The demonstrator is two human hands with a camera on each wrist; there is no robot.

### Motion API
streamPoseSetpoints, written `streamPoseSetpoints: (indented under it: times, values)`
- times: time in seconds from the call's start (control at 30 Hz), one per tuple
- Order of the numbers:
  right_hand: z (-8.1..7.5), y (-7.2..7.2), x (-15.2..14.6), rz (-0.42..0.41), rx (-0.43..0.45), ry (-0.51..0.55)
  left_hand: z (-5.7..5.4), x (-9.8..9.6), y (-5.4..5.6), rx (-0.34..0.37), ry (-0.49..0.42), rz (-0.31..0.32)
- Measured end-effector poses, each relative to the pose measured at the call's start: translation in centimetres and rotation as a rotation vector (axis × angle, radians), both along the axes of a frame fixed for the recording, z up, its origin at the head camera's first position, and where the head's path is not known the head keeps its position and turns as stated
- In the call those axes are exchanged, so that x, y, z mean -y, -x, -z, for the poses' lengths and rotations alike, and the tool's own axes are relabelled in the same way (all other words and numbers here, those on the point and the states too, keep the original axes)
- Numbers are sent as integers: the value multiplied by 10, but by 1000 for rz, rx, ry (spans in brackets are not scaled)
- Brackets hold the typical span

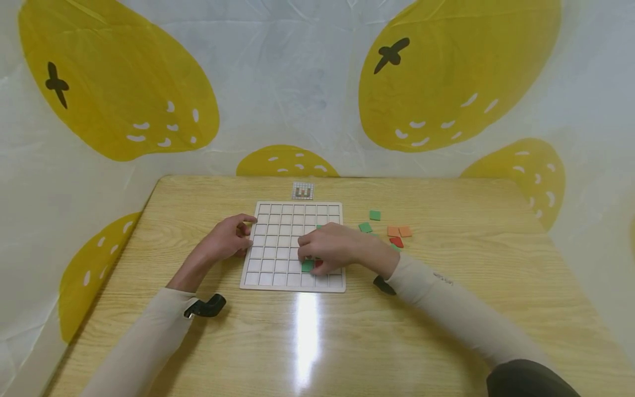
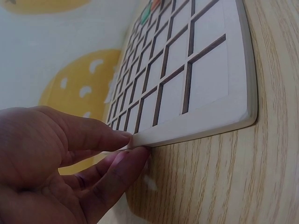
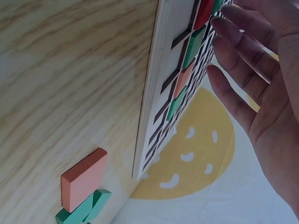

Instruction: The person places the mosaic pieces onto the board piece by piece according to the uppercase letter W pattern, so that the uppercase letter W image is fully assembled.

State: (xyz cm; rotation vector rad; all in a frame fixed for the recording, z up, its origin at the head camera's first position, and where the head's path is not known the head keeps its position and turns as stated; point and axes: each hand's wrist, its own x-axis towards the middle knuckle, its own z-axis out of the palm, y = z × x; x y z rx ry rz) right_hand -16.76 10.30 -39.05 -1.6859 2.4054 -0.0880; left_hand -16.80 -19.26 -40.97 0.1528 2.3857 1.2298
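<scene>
Our left hand [image 1: 228, 238], fingers parted, should steady the grid board [image 1: 268, 252]. Above it, we can't tell what our right hand [image 1: 333, 243] grips.

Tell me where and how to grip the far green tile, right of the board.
I'd pinch the far green tile by two opposite edges, with the right hand coming from above. It's a thin square lying flat, so the table blocks a hold from below; it sits apart from the nearest green tile, so its edges look free.
</scene>
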Motion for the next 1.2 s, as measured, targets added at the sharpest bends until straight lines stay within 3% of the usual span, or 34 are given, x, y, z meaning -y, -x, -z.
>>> streamPoseSetpoints:
  times: [0.77, 1.2]
  values:
    - [-1, -3, -5, -27, 4, 22, 1, 0, 0, -11, -1, 2]
    - [-1, -1, -22, 30, 46, 33, 2, 0, 0, -19, 8, 9]
